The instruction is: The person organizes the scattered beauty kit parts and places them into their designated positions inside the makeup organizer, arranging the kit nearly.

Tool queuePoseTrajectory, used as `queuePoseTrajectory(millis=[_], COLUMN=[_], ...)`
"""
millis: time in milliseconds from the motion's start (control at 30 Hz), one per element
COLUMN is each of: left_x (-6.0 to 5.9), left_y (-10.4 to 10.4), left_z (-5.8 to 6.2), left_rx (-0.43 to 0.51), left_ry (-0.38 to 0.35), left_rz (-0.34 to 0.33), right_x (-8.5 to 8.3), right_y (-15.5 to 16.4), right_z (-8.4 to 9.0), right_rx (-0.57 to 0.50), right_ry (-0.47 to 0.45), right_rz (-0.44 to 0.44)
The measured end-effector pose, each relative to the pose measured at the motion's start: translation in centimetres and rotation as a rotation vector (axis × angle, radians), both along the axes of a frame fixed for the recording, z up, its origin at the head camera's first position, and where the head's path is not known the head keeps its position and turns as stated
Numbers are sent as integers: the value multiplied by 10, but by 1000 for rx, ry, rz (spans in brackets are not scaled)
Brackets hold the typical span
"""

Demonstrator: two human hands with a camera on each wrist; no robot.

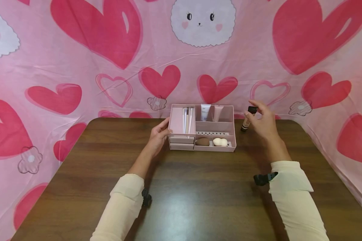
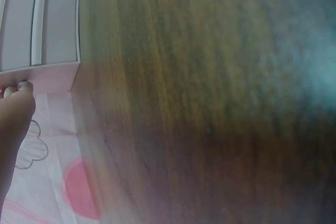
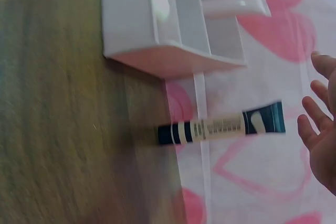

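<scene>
A pink makeup organizer (image 1: 184, 147) stands at the far side of the table. My left hand (image 1: 158, 139) touches its left side wall; in the left wrist view those fingertips (image 2: 23, 85) rest against that wall. Beyond the organizer's right side, a beige squeeze tube with black ends (image 1: 245, 123) stands upright on its cap. My right hand (image 1: 264, 122) is beside the tube's top, fingers spread. The right wrist view shows a gap between these fingers (image 3: 310, 136) and the tube (image 3: 220, 125).
The organizer holds several brushes (image 1: 187, 120), a white tube (image 1: 205, 112), a pink tube (image 1: 218, 113), a brown sponge (image 1: 202, 142) and a cream sponge (image 1: 220, 142). Two drawers (image 1: 182, 143) are at its front left. A heart-patterned cloth (image 1: 117, 60) hangs behind the wooden table (image 1: 199, 187).
</scene>
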State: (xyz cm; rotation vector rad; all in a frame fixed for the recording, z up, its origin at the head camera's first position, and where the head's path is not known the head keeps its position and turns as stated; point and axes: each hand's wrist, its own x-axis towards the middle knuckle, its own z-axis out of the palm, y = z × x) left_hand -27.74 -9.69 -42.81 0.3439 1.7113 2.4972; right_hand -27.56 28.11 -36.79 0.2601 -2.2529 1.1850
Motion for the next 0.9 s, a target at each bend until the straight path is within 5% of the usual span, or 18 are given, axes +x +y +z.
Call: queuePoseTrajectory(millis=[333,600,900], left_x=[1,-2,-2], left_y=[-3,-1,0], left_z=[0,-2,-1], left_rx=[-18,-33,-6], left_ry=[-9,-7,-4], left_rz=[-5,-6,-3], right_x=[-21,-35,-41], right_y=[29,37,39], right_z=[-10,-18,-27], right_rx=[-137,-218,-520], right_ry=[-171,-358,-322], right_rz=[-84,-35,133])
